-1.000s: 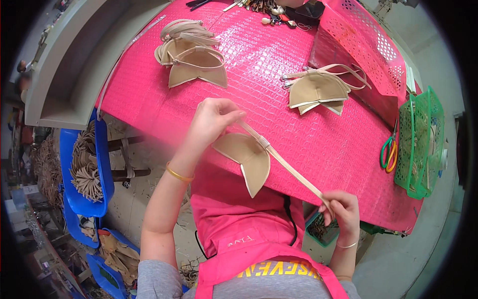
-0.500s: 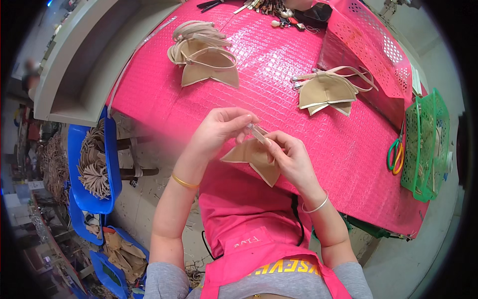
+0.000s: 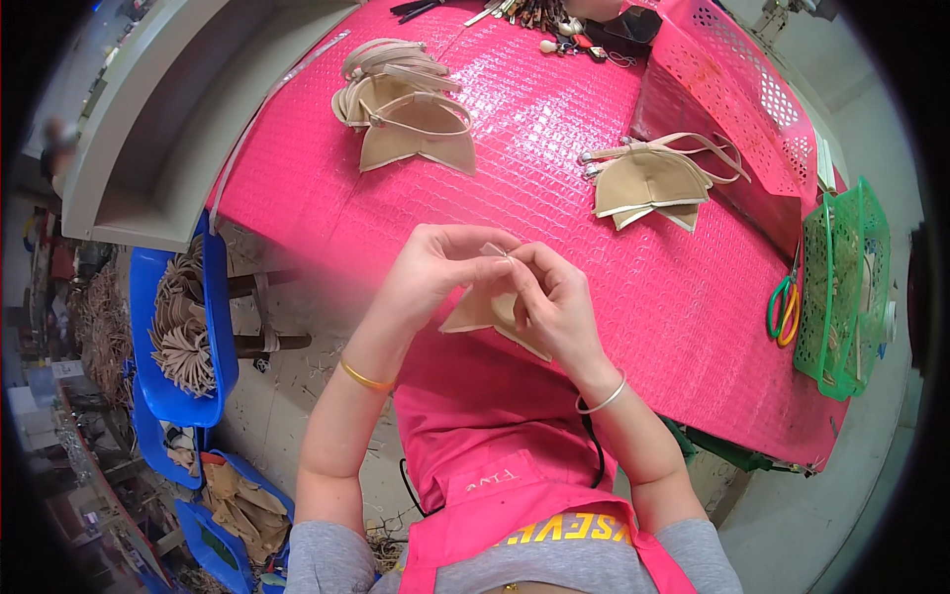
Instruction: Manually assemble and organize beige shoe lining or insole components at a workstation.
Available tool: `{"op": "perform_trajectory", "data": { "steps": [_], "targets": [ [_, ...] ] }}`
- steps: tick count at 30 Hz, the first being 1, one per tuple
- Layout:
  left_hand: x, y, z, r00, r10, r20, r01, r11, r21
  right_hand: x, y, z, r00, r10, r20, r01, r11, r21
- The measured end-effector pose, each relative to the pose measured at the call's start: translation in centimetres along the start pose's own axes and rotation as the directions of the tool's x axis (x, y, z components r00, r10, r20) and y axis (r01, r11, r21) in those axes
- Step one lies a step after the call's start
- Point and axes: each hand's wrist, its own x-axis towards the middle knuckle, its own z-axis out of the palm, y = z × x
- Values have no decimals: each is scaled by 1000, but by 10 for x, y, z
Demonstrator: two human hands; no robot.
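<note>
Close to the table's front edge, both hands meet over a tan shoe upper piece [image 3: 469,311] with pale edging. My left hand [image 3: 435,267] is closed, thumb and forefinger pinching the piece's thin strap [image 3: 492,249]. Pressed beside it, the fingers of my right hand [image 3: 556,302] grip the same strap near its end. A buckle between the fingertips is mostly hidden. The upper hangs below the hands, partly covered by the right one. Farther off lie similar strapped uppers: a group [image 3: 421,139] at the far left and a few [image 3: 648,183] at the right.
A pink-covered table [image 3: 554,129] spreads ahead. Scissors [image 3: 784,309] lie by a green basket [image 3: 841,297] at right, below a pink perforated basket [image 3: 742,79]. A grey shelf [image 3: 148,129] borders the left. Blue bins [image 3: 220,327] holding tan strips stand beneath it.
My hands have come closer together, the right moving left and up against the left. The strap, stretched between them before, is now mostly covered by fingers.
</note>
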Motion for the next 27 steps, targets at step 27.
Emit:
{"op": "perform_trajectory", "data": {
  "steps": [27],
  "targets": [
    [-4, -17, 52, 994, -34, -105, -18, 889, -458, 7, -48, -32, 848, -513, 134, 499, 685, -531]
  ]
}}
